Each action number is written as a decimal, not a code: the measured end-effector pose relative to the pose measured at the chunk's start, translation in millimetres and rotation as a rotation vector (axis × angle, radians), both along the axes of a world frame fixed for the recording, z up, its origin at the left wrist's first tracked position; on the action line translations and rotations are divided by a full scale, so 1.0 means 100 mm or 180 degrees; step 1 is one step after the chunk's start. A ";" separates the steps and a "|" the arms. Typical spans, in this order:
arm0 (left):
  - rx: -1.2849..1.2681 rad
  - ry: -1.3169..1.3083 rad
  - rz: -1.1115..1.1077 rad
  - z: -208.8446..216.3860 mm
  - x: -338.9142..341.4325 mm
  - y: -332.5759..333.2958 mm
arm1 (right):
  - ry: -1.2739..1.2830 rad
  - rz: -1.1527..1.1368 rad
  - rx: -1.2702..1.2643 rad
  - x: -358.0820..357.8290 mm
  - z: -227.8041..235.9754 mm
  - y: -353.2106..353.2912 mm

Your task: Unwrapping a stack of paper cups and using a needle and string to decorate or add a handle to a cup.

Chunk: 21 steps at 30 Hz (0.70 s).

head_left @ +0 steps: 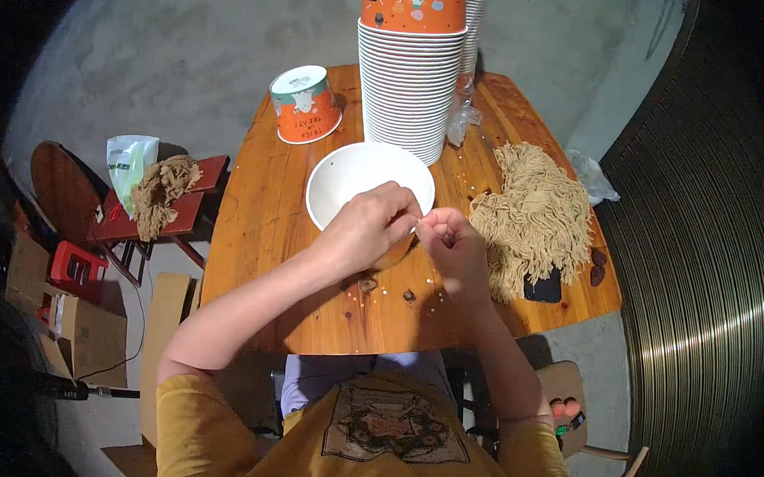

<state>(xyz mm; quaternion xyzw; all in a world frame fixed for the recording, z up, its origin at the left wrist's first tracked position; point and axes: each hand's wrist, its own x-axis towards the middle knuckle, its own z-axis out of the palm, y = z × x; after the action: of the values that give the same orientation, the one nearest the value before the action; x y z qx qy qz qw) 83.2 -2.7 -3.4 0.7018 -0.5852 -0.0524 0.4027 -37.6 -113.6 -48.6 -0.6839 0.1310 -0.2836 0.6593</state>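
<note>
An open paper tub, white inside, stands before me on the wooden table, with a small dark hole near its left rim. My left hand reaches over its near edge, thumb and fingers pinched together. Close against it at the tub's near right rim, my right hand is closed in a pinch too. Whatever lies between the fingertips is too small to make out. To the right of my right hand is a heap of tan cord in loose strands.
Behind the tub rises a tall stack of nested paper tubs. An orange and green tub sits upside down at the far left. A black flat object lies by the cord. More cord rests on a red stool.
</note>
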 end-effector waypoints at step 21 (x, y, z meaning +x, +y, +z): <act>-0.0258 0.0696 0.0012 0.00 -0.07 0.00 | -0.0224 -0.0161 0.0135 0.06 -0.08 0.01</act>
<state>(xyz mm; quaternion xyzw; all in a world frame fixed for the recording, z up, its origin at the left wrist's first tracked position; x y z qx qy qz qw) 76.4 -3.2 -3.8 0.6762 -0.5381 -0.1041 0.4923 -31.5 -112.8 -56.5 -0.6559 0.1309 -0.3212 0.6705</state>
